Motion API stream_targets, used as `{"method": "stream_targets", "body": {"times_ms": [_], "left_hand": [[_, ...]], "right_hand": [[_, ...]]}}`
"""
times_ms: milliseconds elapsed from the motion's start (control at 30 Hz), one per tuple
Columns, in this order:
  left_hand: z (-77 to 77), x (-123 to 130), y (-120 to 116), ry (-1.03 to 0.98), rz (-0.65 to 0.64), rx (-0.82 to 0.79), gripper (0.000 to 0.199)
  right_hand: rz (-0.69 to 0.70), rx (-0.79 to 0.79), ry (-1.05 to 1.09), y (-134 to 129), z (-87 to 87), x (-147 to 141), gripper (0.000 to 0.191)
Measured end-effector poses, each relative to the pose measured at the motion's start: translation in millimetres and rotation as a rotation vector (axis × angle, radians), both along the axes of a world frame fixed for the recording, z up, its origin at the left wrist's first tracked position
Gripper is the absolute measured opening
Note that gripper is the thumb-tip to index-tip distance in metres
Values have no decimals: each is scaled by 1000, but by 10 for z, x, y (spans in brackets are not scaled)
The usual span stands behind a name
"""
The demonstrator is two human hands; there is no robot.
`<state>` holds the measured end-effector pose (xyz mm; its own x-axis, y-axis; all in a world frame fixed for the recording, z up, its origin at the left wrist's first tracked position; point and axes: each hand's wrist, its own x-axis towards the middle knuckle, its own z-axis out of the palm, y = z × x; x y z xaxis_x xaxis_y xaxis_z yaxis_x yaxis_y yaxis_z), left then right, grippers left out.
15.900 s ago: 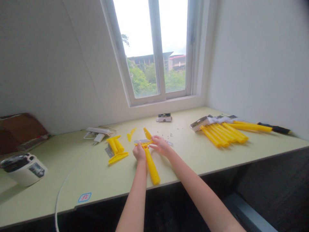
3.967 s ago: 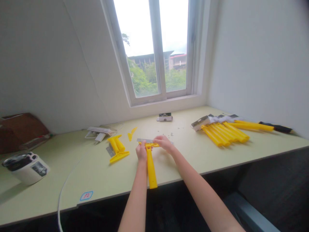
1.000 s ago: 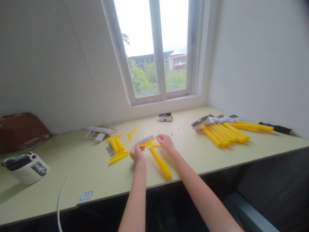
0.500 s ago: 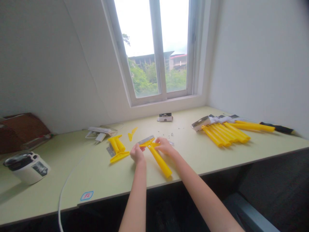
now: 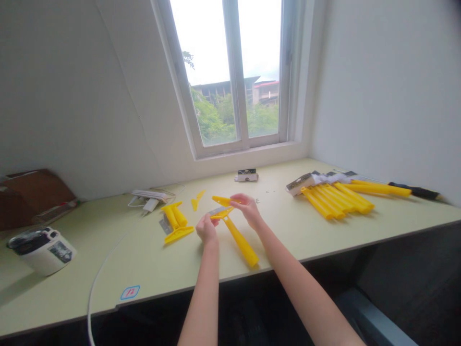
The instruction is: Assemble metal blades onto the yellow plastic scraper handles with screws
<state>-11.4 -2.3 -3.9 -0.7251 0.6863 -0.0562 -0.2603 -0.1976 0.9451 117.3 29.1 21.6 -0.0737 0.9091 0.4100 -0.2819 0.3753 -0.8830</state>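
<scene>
Yellow plastic scraper (image 5: 240, 242) angled across desk (image 5: 108, 254), my left hand (image 5: 206, 228) pinching metal-bladed head (image 5: 220, 212) to steady it — my right hand (image 5: 248, 210) grips loose yellow cover (image 5: 221, 200), held apart.

Left hand (image 5: 207, 229) pinches the head of a yellow plastic scraper (image 5: 240, 246), handle angled near-right on the pale green desk (image 5: 90, 259). Right hand (image 5: 248, 210) holds a yellow plastic strip (image 5: 221, 200) just beyond the steel blade (image 5: 218, 211). More yellow scrapers (image 5: 334, 203) lie far right.

White sloped wall at upper left (image 5: 82, 96), white-framed window at top center (image 5: 235, 72) with green trees (image 5: 212, 120) and daylight outside, pale green desk along the bottom (image 5: 72, 269), dark floor at lower right (image 5: 406, 288)
</scene>
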Motion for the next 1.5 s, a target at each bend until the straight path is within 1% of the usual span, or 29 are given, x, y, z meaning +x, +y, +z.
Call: {"method": "stream_targets", "body": {"times_ms": [100,267,400,533,600,667,733,833,900,1033,1200,1367,1500], "left_hand": [[-5,0,-5,15,-21,16,17],[4,9,-19,19,-38,21,16],[12,18,-22,5,-47,26,16],[28,24,-30,-21,-60,27,14],[40,28,-38,-33,-61,29,13],[51,33,-44,-38,-60,29,13],[56,35,-46,-42,-62,32,13],[45,31,-38,-58,-68,38,12],[30,25,-27,-78,-72,45,12],[11,15,-15,-110,-101,63,14],[18,10,-25,-139,-124,76,16],[12,11,-28,-159,-146,91,16],[10,12,-29,-163,-151,92,16]], "right_hand": [[-7,20,-118,-35,6,-42,17],[-38,113,-258,0,-47,-62,16],[-126,210,-404,19,-62,-65,13],[-177,230,-500,37,-59,-62,13],[-162,224,-487,52,-70,-66,13],[-117,194,-439,63,-87,-74,14],[-37,125,-382,63,-103,-82,15],[119,-16,-297,40,-108,-85,18],[186,-92,-242,22,-103,-84,19],[193,-146,-185,14,-95,-79,20],[194,-139,-185,28,-92,-63,21],[220,-173,-155,13,-74,-47,22],[208,-179,-164,-1,-61,-43,22]]}}
